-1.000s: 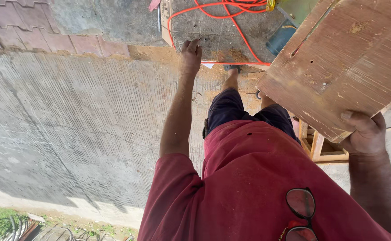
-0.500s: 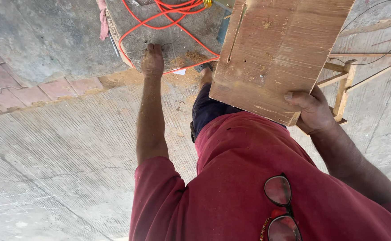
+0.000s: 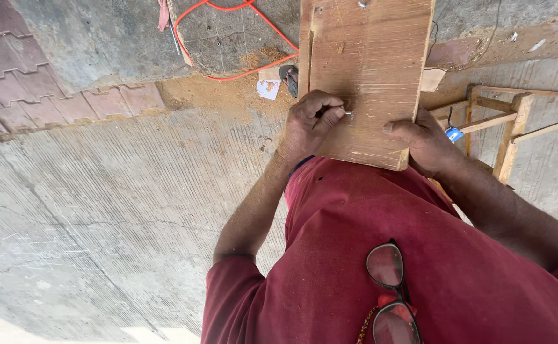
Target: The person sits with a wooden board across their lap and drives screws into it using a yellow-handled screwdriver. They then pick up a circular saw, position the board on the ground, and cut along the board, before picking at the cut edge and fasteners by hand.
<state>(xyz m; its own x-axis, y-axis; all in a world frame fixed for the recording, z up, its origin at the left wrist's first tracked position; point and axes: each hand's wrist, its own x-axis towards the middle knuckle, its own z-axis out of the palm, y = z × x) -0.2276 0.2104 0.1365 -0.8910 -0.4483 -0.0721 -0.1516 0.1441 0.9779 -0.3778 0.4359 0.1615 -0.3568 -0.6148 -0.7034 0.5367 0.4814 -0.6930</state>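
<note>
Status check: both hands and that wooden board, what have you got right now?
Left hand pinching a small nail against the wooden board. Right hand gripping the board's lower right corner. Board face unobstructed; wooden frame stands off to the right.

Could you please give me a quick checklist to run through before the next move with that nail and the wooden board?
1. Nail pinched in left hand fingertips: ok.
2. Nail tip touching wooden board: cannot tell, fingers hide it.
3. Right hand grip on the board's lower corner: ok.
4. Board resting on a firm support: cannot tell; only the hands and lap show.
5. Hammer within reach: not ok, none visible.
6. Orange cord away from the board: ok, it lies on the ground beyond.
</note>
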